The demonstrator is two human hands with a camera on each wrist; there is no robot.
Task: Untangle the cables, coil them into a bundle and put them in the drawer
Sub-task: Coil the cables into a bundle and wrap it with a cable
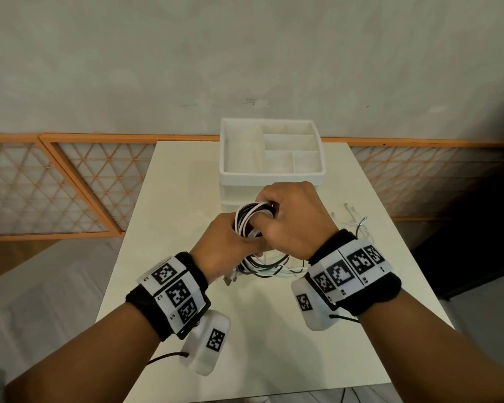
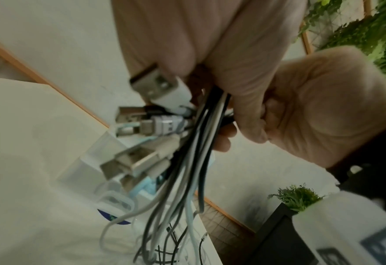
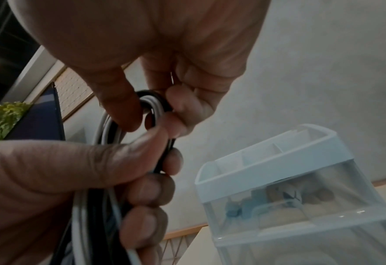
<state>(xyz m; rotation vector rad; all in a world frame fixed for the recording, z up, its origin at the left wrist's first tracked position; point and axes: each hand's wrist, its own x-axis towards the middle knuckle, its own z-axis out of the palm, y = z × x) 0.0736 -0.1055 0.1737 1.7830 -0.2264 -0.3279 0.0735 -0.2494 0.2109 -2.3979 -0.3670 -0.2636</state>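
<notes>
Grip on looped black-white cables [image 1: 252,219]

Black-and-white square code markers cover the white band [image 1: 177,292] on the left wrist and the white band [image 1: 350,267] on the right wrist. Small characters sit beside the markers, too blurred to read. No other legible text appears.

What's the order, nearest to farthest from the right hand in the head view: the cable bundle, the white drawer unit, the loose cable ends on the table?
1. cable bundle, held in its grip.
2. white drawer unit, just beyond.
3. loose cable ends, to its right on the table.
</notes>
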